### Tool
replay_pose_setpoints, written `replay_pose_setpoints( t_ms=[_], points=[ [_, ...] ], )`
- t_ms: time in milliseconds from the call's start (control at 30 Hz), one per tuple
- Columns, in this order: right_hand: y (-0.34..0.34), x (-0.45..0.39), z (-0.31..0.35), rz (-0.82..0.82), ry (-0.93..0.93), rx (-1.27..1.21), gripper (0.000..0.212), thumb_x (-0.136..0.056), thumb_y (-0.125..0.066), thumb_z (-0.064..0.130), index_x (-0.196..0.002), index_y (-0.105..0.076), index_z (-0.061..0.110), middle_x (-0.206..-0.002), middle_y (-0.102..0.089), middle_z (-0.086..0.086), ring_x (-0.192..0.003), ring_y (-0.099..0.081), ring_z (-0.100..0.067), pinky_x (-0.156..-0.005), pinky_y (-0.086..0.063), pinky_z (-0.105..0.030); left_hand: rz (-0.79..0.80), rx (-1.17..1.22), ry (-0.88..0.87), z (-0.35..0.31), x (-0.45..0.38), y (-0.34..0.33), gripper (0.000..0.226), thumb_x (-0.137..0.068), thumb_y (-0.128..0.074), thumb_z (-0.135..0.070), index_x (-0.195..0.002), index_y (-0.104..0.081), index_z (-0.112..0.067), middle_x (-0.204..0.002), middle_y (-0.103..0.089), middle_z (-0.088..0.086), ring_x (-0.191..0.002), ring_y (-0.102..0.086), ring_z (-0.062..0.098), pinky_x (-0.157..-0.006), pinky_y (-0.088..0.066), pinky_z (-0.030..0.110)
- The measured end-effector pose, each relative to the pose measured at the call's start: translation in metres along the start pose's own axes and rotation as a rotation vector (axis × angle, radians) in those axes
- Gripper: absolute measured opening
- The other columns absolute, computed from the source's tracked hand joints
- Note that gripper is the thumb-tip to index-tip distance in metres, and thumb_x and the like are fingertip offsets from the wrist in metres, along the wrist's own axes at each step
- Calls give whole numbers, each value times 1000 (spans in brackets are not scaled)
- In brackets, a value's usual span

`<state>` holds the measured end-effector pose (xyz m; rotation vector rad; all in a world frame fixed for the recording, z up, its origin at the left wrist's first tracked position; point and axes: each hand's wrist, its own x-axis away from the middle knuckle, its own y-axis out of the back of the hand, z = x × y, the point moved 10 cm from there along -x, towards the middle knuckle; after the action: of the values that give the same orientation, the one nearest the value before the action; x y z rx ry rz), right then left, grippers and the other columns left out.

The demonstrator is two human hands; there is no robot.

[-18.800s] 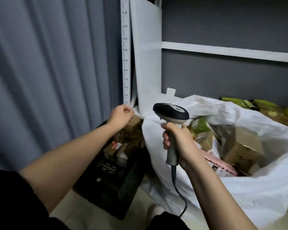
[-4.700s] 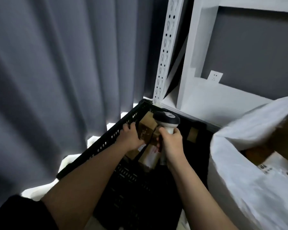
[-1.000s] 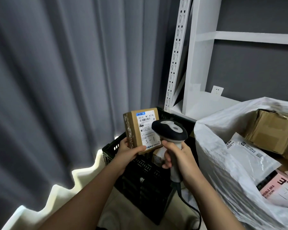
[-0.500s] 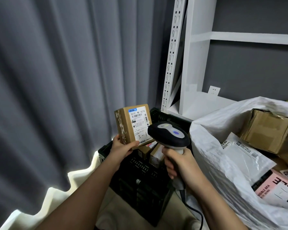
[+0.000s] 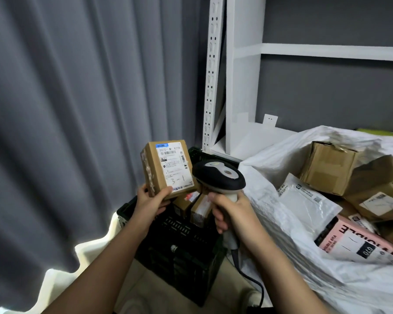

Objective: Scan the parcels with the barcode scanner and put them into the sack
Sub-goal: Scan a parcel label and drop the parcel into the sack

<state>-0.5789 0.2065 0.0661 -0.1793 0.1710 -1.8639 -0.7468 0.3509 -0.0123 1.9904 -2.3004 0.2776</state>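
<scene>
Grey curtains (image 5: 77,109) fill the background beside a white shelving rack (image 5: 234,87), and a black crate (image 5: 182,250) stands on the floor below them; take the crate as the landmark. Above the crate's far-left corner, the left hand (image 5: 151,203) grips a small cardboard parcel (image 5: 166,168) by its lower end, fingers and thumb curled round the bottom edge. The parcel stands nearly upright, long axis vertical with a slight lean, its white shipping label turned toward the camera and to the right. Just right of it, above the crate's right side, the right hand (image 5: 230,214) is wrapped round the handle of the barcode scanner (image 5: 218,177); the handle runs down and right, and the dark head points up and left at the parcel's label, close to touching it. More small boxes (image 5: 195,206) lie inside the crate. Right of the crate, touching it, sits the open white sack (image 5: 281,223) holding cardboard boxes, a white mailer and a pink package.
</scene>
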Motion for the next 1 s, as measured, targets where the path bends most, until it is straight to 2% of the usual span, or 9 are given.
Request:
replay_pose_setpoints(
  t_ms=[133,267,333,400,467,733,833,933,1000],
  points=[
    [37,21,38,-136,97,-22,13,-93,-59,8,-89,-47,8,-47,-42,-3,-35,-32,-14,-39,-32,-24,50,-35,-195,-48,42,-29,79,-86,-69,-29,-147,-19,-31,-133,-53,2,-108,-63,23,-85,-51,32],
    [87,49,78,-277,131,-43,11,-94,-58,11,-96,-47,10,-51,-45,-2,-38,-34,-15,-41,-33,-25,211,-158,-347,-96,78,-94,79,-83,-73,-28,-148,-27,-30,-128,-49,-9,-114,-54,8,-96,-48,29],
    [117,68,104,-353,169,-46,11,-94,-57,10,-93,-47,10,-50,-44,-2,-37,-34,-14,-40,-33,-25,322,-232,-425,-116,94,-139,86,-74,-80,-36,-145,-32,-32,-132,-47,-11,-115,-53,1,-102,-45,27],
    [149,90,130,-431,229,-32,12,-94,-56,9,-89,-46,11,-51,-43,-2,-37,-33,-13,-41,-31,-25,437,-314,-482,-127,110,-184,95,-60,-80,-52,-141,-32,-42,-138,-45,-9,-122,-51,6,-106,-43,34],
    [184,116,151,-520,274,-37,15,-94,-56,10,-85,-45,13,-52,-43,-2,-38,-33,-13,-45,-29,-25,534,-450,-556,-135,133,-227,96,-58,-79,-55,-140,-30,-46,-140,-41,-8,-126,-47,9,-109,-38,34],
    [296,192,162,-802,207,-11,17,-94,-57,14,-106,-47,9,-54,-41,-5,-35,-35,-11,-34,-31,-20,828,-1170,-887,-92,215,-338,98,-72,-74,-49,-145,-9,-52,-141,-27,-5,-117,-50,21,-89,-49,34],
    [313,197,147,-827,175,-22,12,-93,-58,15,-96,-47,9,-53,-43,-4,-35,-36,-12,-41,-31,-24,857,-1394,-940,-70,220,-365,96,-73,-72,-47,-146,-9,-50,-145,-24,-1,-108,-56,27,-82,-53,38],
    [320,197,138,-826,164,-42,15,-93,-58,16,-86,-46,11,-58,-44,-6,-38,-38,-13,-46,-32,-27,855,-1438,-924,-63,224,-389,92,-76,-71,-47,-147,-13,-48,-145,-24,4,-108,-57,31,-85,-52,36],
    [324,195,134,-821,159,-53,16,-92,-59,17,-90,-45,10,-57,-45,-4,-39,-38,-13,-45,-33,-26,950,-1390,-889,-56,234,-405,89,-78,-69,-53,-148,-15,-48,-147,-23,4,-114,-54,31,-88,-49,33]
  ],
)
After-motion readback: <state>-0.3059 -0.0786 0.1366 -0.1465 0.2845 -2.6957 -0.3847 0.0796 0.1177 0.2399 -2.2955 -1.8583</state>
